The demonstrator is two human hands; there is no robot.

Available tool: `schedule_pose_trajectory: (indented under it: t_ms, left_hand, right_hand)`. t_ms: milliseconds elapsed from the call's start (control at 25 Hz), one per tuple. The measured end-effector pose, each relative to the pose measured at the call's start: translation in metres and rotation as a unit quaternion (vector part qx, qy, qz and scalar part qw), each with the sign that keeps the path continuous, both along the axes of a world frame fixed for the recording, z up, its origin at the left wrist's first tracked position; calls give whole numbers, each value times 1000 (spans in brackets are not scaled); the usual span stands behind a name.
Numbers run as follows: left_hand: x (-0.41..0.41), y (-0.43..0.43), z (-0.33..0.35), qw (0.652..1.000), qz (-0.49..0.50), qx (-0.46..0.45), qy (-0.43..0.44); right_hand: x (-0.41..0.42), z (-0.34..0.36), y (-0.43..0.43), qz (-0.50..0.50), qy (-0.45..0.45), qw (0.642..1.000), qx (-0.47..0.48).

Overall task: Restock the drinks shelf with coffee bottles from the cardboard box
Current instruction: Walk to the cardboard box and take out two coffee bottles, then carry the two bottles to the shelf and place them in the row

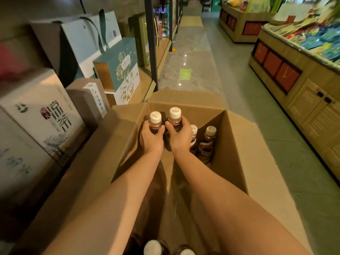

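An open cardboard box (233, 144) stands on the shop floor in front of me. My left hand (151, 138) grips a white-capped coffee bottle (155, 119) near its neck, inside the box. Beside it, my right hand (180, 137) grips a second coffee bottle (175, 115) the same way. Two more brown coffee bottles stand at the box's right wall, one (206, 144) in full view and one (193, 134) partly hidden behind my right hand. White caps of further bottles (152, 247) show at the bottom edge.
Gift boxes (121, 70) and paper bags (82, 39) fill the low shelving on my left. Dark bottles (160, 21) stand on a metal-framed shelf farther along the left. The tiled aisle (195, 57) runs ahead. Wooden display counters (294, 89) line the right.
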State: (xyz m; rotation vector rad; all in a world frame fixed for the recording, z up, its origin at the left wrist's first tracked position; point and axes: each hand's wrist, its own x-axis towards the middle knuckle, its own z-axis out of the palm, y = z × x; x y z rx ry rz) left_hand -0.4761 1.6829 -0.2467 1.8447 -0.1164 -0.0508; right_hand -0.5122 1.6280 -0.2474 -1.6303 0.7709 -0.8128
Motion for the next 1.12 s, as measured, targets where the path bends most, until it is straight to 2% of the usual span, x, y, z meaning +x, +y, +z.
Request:
schedule_pose_trajectory:
  t_ms: [120, 280, 440, 560, 800, 920, 1120]
  left_hand:
    - [-31, 17, 58, 997, 0, -72, -31]
    - [-86, 37, 130, 987, 1, -123, -103]
    - [-142, 56, 189, 981, -23, -125, -146]
    - [-191, 70, 219, 983, -3, -127, -131]
    - [-313, 104, 240, 964, 125, -142, -188]
    - [-385, 137, 242, 943, 205, -156, -209]
    - [-505, 211, 260, 907, 329, -118, -234]
  right_hand:
    - [-35, 55, 11, 24, -38, 998, -51]
    - [-96, 123, 28, 41, -87, 990, -103]
    - [-145, 174, 26, 88, -128, 979, -134]
    - [-180, 207, 24, 135, -148, 970, -140]
    - [-271, 243, 47, 289, -200, 924, -152]
    - [-329, 247, 76, 358, -205, 903, -121]
    - [-411, 259, 157, 480, -191, 853, -73]
